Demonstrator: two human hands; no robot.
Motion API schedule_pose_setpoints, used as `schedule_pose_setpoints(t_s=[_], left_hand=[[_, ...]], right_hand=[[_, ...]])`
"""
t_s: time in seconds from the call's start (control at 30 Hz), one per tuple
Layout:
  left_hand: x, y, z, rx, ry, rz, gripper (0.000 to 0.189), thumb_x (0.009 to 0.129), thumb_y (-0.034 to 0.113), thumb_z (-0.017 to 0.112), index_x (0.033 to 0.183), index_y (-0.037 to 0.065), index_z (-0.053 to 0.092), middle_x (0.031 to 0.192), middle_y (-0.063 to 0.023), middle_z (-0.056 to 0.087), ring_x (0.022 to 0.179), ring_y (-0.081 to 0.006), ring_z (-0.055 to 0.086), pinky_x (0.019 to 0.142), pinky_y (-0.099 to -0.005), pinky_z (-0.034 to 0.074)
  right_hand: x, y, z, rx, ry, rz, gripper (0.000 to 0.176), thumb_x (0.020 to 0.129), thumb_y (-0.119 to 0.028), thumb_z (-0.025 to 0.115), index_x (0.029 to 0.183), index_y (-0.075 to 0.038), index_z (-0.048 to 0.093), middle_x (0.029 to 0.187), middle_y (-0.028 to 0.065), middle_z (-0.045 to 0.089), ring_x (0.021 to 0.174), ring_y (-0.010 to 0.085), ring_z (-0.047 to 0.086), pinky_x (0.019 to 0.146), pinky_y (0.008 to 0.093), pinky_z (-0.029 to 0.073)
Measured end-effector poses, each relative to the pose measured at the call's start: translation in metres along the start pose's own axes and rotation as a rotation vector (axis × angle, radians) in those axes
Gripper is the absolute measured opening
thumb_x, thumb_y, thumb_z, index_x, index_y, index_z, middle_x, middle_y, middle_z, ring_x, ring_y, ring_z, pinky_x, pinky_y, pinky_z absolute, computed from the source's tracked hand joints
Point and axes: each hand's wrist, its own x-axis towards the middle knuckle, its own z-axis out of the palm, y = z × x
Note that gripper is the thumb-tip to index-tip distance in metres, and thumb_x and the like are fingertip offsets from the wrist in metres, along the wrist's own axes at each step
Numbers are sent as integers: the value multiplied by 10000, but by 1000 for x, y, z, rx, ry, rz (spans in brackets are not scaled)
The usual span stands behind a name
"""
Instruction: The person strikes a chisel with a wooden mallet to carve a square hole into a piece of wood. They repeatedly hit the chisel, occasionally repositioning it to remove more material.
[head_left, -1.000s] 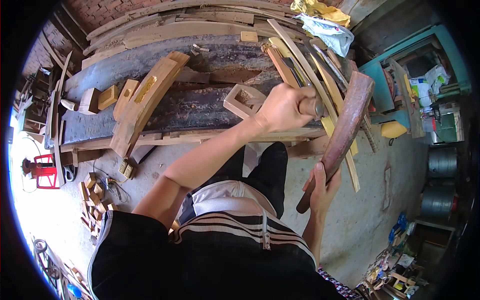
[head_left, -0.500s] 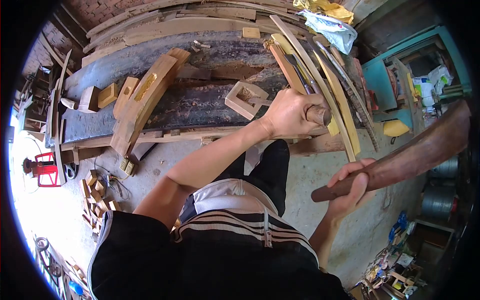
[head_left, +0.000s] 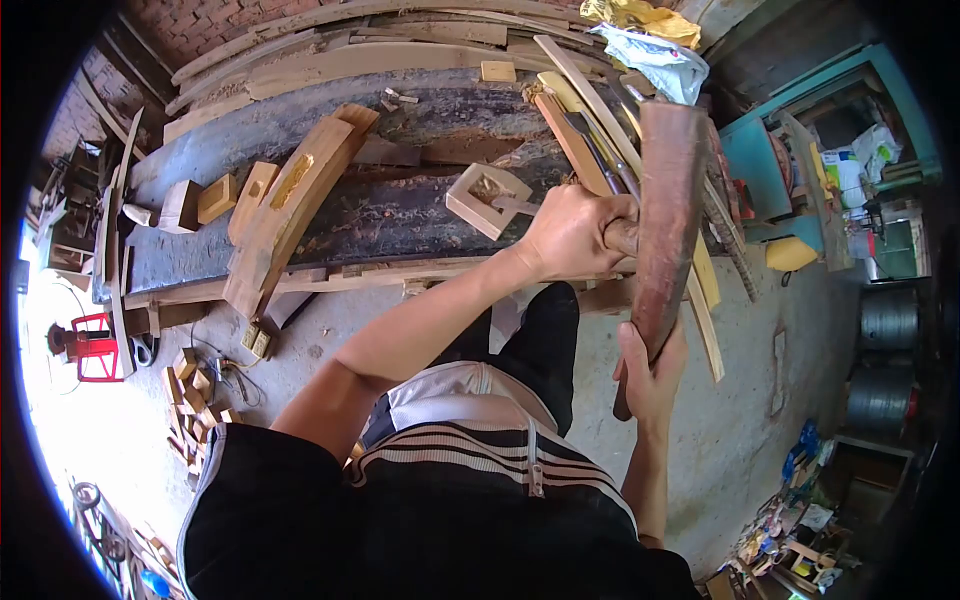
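Observation:
My left hand (head_left: 578, 232) is wrapped round the wooden handle of a chisel (head_left: 622, 237). The chisel's blade reaches left into the square recess of a small pale wooden block (head_left: 490, 203), which lies on the dark workbench (head_left: 375, 215). In my right hand (head_left: 652, 373) is a brown wooden club-shaped mallet (head_left: 668, 200), gripped by its narrow lower end. The mallet stands nearly upright across the butt of the chisel handle, hiding its end; it looks to be touching. Chips lie inside the block's recess.
A long mortised timber (head_left: 290, 205) lies left on the bench beside several small blocks (head_left: 180, 207). Long strips (head_left: 585, 80) and chisels (head_left: 597, 150) lie to the right. Offcuts (head_left: 190, 400) and a cable are on the floor. Metal drums (head_left: 888, 320) stand right.
My right hand has swung the mallet from the right inward to the end of the chisel handle, turning it from slanted to nearly upright. My left hand stays almost in place.

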Motion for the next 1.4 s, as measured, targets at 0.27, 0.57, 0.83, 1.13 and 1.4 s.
schedule_pose_setpoints(t_s=[0.27, 0.57, 0.83, 1.13, 1.4], left_hand=[[0, 6, -3, -61, 11, -56, 225, 666, 145, 709, 890, 122, 721, 743, -169, 669, 737, -389, 666, 658, -437, 552], [29, -18, -46, -321, 360, -263, 233, 826, 138, 751, 699, -6, 620, 604, -13, 587, 586, -81, 477, 556, -296, 447], [37, -7, -55, -213, 313, -275, 193, 878, 170, 742, 767, 40, 652, 667, 29, 628, 624, -44, 542, 562, -258, 450], [7, 1, -3, -24, -47, -36, 200, 698, 153, 707, 880, 80, 667, 716, -180, 656, 719, -405, 661, 656, -451, 555], [10, 0, -2, 7, -42, -62, 209, 709, 160, 687, 897, 69, 682, 705, -196, 656, 717, -409, 666, 672, -458, 562]], right_hand=[[5, 21, -11, 53, -52, -317, 350, 935, -208, 584, 1149, 63, 529, 783, 58, 554, 487, 139, 508, 479, 279, 428], [-1, 26, -11, 38, -1, 75, 481, 925, -213, 687, 1270, 63, 496, 784, 58, 596, 490, 86, 515, 444, 241, 413], [-6, 23, -4, 68, 61, 59, 293, 976, -236, 607, 1119, 3, 516, 691, 35, 512, 461, 97, 467, 411, 250, 403], [-6, 26, 0, 91, 68, 81, 336, 971, -300, 623, 1099, -9, 515, 672, 37, 502, 469, 104, 461, 415, 259, 407], [-3, 31, -3, 148, 37, 136, 432, 954, -211, 640, 1255, 56, 481, 760, 58, 546, 473, 101, 487, 432, 263, 431]])
